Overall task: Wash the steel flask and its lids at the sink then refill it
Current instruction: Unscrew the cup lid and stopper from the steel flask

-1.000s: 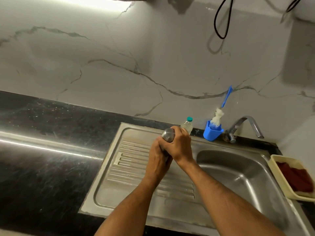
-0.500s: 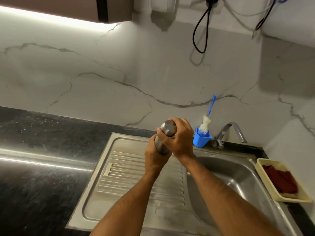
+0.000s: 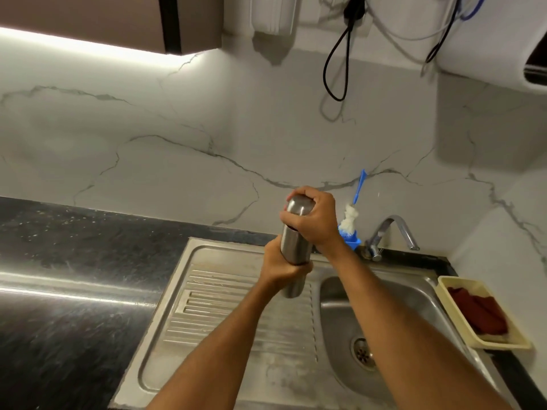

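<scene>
Marble wall (image 3: pixel 207 137), white with grey veins, fills the upper part of the head view, lit from a strip under a brown cabinet (image 3: pixel 103 22) at the top left. Below it runs a dark speckled countertop (image 3: pixel 74 261), glossy where the light strikes it. Set into the counter is a steel sink (image 3: pixel 231 335) — a ribbed draining board on the left and a bowl with a round drain (image 3: pixel 361 350) on the right. A white appliance (image 3: pixel 488 45) hangs on the wall at the upper right, with a black cable (image 3: pixel 337 69) looping down nearby.

A cream tray (image 3: pixel 518 341) sits on the sink's right edge, holding a dark red cloth (image 3: pixel 476 315). A curved tap (image 3: pixel 390 232) rises behind the bowl, and just to its left stands a blue holder (image 3: pixel 353 241) with a brush (image 3: pixel 352 214) in it, white bristles below a blue handle.

The steel flask (image 3: pixel 294 244) is held upright in the air above the draining board, near the edge of the bowl. The left hand (image 3: pixel 281 267) grasps its lower body, fingers wrapped round it. The right hand (image 3: pixel 313 220) is clamped over the top — fingers curled round the lid (image 3: pixel 299 205), which sits on the flask.
</scene>
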